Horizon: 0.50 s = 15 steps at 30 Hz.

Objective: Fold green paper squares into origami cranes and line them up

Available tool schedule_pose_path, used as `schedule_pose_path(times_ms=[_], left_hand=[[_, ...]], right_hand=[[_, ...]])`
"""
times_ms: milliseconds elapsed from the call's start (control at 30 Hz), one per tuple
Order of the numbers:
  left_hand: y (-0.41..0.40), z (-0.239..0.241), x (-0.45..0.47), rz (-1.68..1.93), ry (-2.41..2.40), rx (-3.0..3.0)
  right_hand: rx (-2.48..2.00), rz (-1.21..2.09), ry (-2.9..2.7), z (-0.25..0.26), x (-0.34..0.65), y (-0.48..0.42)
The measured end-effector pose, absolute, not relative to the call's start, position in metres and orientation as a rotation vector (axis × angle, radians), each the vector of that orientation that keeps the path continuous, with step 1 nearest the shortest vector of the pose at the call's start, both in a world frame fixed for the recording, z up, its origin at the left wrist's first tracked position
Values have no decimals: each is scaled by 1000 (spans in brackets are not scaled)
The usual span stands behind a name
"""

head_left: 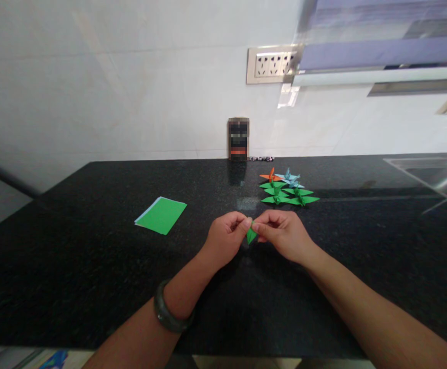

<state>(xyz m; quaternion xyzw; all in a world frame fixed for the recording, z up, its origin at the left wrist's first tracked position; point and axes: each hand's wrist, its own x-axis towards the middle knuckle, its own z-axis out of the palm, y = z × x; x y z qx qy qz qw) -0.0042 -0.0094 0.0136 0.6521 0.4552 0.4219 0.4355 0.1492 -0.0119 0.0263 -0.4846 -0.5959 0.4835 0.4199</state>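
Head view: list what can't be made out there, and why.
All in the head view:
Small green paper: upper part hidden by the left hand and right hand.
Upright dark object: front blurred into blocks.
Paper stack: lower sheets mostly covered by the top one.
Metal frame: cut off by the right edge.

A small piece of green paper (251, 236), folded to a narrow point, sits tip toward the near side, pinched between left hand (227, 237) and right hand (286, 234), which hide its far end from me.
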Motion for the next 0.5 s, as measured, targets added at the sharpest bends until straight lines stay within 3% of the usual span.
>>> schedule_pose_path(times_ms=[500], left_hand=[[-10, 17, -6, 1120, 1148, 1635]], right_hand=[[-1224, 1127, -1532, 28, 147, -12]])
